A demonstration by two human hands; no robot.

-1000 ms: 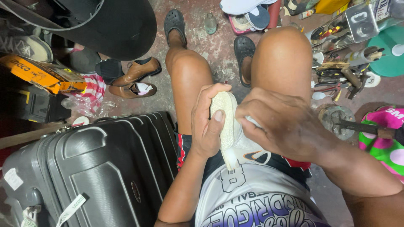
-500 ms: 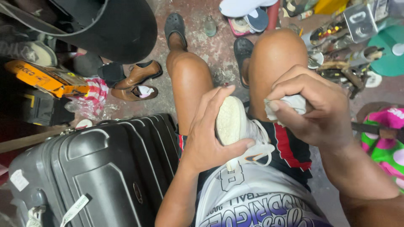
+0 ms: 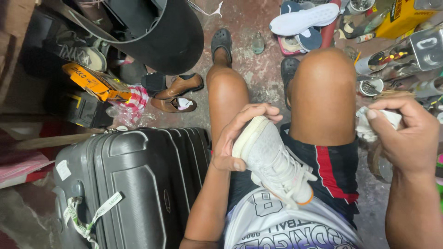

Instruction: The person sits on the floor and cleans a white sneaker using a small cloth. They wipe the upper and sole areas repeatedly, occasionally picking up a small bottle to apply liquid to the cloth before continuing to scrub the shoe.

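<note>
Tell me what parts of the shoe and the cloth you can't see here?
Head view only:
- White sneaker: the toe is covered by the left hand; its sole faces away.
- White cloth: mostly wrapped inside the right hand, so its shape is unclear.
- Grey suitcase: its lower part is cut off by the bottom edge.
- Black bin: its top is cut off by the upper edge.

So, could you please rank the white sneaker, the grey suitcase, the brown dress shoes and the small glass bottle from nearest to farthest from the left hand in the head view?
1. white sneaker, gripped by the left hand.
2. grey suitcase, just left of it.
3. brown dress shoes, on the floor up-left.
4. small glass bottle, far ahead between the feet.
</note>
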